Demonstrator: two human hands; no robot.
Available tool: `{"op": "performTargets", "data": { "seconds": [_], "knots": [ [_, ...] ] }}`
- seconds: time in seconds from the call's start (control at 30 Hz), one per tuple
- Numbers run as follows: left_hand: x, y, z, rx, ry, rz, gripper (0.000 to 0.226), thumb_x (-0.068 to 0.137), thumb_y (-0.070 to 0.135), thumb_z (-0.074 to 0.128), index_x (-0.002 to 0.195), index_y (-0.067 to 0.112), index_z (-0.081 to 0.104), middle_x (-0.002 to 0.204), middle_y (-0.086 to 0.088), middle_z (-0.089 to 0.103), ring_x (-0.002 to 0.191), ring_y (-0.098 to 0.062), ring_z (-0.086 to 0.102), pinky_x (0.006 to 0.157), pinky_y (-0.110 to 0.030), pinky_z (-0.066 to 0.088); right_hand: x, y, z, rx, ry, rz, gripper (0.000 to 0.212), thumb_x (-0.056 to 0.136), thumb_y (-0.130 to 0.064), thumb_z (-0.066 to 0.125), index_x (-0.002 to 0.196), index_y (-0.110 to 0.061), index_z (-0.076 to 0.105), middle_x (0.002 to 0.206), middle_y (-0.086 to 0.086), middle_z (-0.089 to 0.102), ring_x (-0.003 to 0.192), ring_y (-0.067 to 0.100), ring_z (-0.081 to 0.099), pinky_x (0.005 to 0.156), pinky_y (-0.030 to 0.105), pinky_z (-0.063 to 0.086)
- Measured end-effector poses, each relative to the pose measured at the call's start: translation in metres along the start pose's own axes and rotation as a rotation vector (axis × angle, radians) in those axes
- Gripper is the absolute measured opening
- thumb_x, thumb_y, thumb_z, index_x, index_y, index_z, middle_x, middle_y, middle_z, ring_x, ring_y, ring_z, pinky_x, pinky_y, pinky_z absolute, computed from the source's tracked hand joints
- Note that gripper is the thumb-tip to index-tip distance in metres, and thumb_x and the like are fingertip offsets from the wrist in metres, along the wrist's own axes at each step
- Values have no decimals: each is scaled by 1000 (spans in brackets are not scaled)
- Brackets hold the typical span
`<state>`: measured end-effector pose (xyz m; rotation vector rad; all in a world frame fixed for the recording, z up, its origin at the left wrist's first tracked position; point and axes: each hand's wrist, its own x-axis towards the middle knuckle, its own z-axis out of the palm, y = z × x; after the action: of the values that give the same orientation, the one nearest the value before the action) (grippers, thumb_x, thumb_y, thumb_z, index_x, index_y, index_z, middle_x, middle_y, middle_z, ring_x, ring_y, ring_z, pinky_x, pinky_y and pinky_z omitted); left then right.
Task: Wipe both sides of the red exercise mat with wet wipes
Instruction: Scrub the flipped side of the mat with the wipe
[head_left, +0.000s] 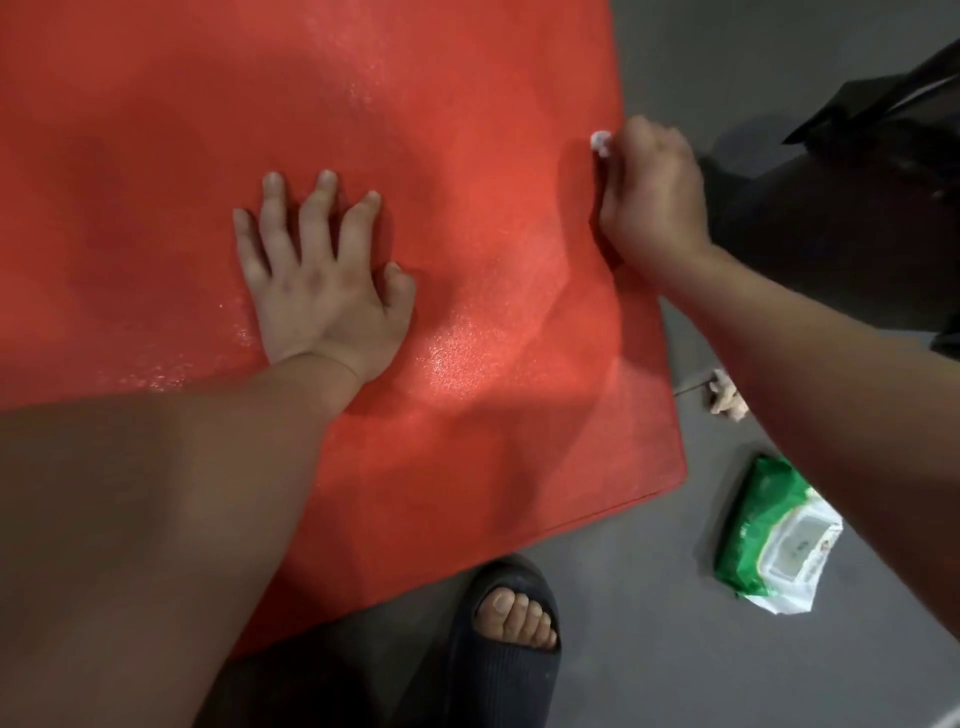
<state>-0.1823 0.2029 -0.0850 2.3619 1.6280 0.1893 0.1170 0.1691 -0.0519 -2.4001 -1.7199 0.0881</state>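
I spread my left hand (322, 275) flat to pin the red mat (208, 104). My right hand (649, 197) clutches a wet wipe (600, 141) at its edge.

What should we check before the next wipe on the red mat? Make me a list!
1. Left hand steadies the red exercise mat: ok, its fingers are spread flat on it.
2. Right hand holds a wet wipe: ok, a white bit pokes out of the fist at the mat's right edge.
3. Wipe clean enough: cannot tell, it is mostly hidden.
4. Wet wipes pack nearby: ok, it lies on the floor right of the mat.
5. Slipper off the mat: cannot tell, its toe meets the near edge.
6. Underside wiped: cannot tell, it is hidden.
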Motion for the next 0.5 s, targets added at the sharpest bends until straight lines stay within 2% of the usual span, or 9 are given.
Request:
{"op": "performTargets", "data": {
  "seconds": [0.1, 0.17, 0.33, 0.43, 0.5],
  "knots": [
    [1, -1, -1, 3, -5, -8, 63, 90, 47, 47, 150, 32, 41, 163, -3, 31, 156, -40, 10, 124, -62, 6, 5, -1, 2, 63, 2, 56, 19, 100, -21, 44, 84, -12, 47, 85, 21, 61, 81, 40, 55, 67, 37, 29],
    [1, -3, 0, 0, 7, -4, 63, 89, 47, 49, 150, 31, 43, 162, -4, 33, 155, -41, 13, 123, -63, 7, -1, -6, 1, 104, -22, 98, 18, 100, -19, 47, 83, -19, 41, 84, 18, 62, 82, 39, 56, 67, 38, 33],
    [1, -3, 1, 2, 26, 9, 63, 88, 47, 48, 149, 29, 47, 160, -5, 37, 153, -42, 17, 123, -63, 8, 32, -2, -7, 90, -85, 61, 15, 101, -19, 48, 95, -7, 55, 100, 18, 68, 94, 38, 61, 77, 38, 39],
    [1, -4, 0, -2, 39, 8, 63, 88, 47, 49, 148, 28, 48, 160, -6, 38, 153, -42, 18, 123, -63, 10, 72, -13, 5, 122, -15, 242, 20, 99, -22, 44, 101, -7, 57, 106, 12, 70, 100, 35, 62, 81, 37, 41],
    [1, -3, 0, -3, 39, 5, 63, 88, 47, 48, 148, 28, 48, 159, -6, 38, 153, -42, 18, 123, -63, 10, 81, -23, 17, 108, 75, 334, 19, 94, -19, 41, 98, -9, 57, 101, 12, 70, 98, 36, 62, 79, 38, 42]
  ]
}}
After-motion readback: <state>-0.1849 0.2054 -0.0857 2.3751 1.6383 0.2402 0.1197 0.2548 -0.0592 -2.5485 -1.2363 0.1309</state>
